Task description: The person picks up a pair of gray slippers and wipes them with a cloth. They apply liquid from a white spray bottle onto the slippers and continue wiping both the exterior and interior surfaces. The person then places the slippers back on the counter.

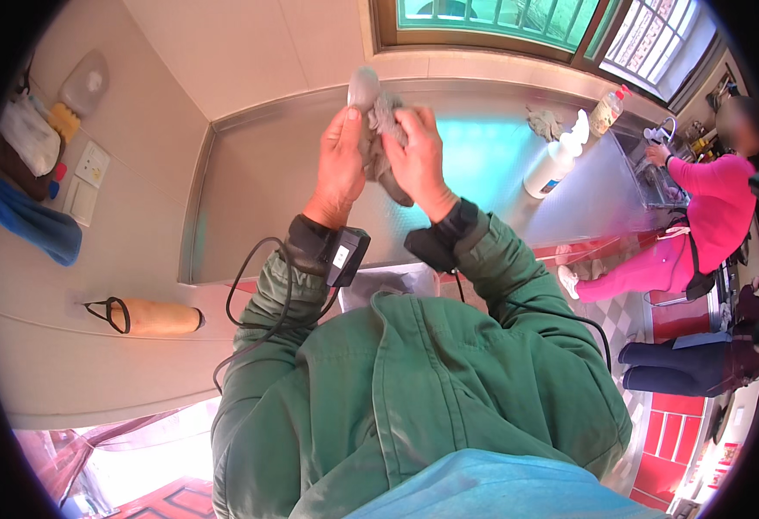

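Between the thumb and fingers of my left hand [340, 165] is a rounded, pale grey item [363, 87], perhaps plastic, its upper end standing clear of the hand. My right hand [422, 152] grips a crumpled grey cloth [387, 117] close against that item's side. More of the cloth hangs below, between both hands. Both hands are above a stainless steel countertop [256, 194]. What the item is cannot be made out, since fingers and cloth cover its lower part.
On the counter to the right are a white spray bottle [545, 172], a crumpled rag [545, 123] and a pump bottle [607, 113]. A person in pink [710, 201] works at the sink. Wall items at left include a blue cloth [35, 220] and an orange mesh holder [159, 316].
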### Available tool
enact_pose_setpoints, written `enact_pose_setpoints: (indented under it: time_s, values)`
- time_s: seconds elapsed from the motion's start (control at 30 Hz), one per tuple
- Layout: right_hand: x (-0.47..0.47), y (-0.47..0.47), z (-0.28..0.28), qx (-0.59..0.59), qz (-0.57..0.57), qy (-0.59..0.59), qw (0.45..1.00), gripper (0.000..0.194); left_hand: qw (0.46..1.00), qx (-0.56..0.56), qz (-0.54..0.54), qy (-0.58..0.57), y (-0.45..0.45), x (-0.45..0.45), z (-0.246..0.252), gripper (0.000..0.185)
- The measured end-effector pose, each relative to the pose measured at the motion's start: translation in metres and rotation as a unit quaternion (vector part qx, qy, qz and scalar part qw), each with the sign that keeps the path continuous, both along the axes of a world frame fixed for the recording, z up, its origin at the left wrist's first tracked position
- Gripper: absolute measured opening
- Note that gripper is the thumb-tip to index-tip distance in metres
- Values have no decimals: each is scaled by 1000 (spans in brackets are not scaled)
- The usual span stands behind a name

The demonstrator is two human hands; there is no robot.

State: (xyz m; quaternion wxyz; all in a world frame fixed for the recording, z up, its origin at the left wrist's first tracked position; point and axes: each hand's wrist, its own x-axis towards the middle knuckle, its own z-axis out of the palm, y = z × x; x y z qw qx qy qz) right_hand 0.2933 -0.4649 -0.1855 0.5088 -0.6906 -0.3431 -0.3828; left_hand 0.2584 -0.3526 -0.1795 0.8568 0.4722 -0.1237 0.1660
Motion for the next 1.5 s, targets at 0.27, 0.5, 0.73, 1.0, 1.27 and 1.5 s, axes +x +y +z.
enact_pose_setpoints:
  time_s: [0.27,0.5,0.73,1.0,1.27,1.5]
  values:
    - [-1,0,21,25,-24,37,999,21,999,-14,33,38,-4,3,4,31]
    - [1,-3,17,75,-50,77,993,23,993,-84,-53,64,-1,3,0,29]
    - [6,-4,29,25,5,89,996,20,990,-107,-73,60,0,2,-3,30]
    - [0,-2,20,19,45,106,993,23,989,-109,-83,48,9,3,-3,34]
    - [-1,-5,15,-12,62,5,998,21,985,-126,-113,22,8,2,4,32]
    - [-9,-8,13,-34,79,102,991,25,993,-91,-74,12,16,6,-2,29]
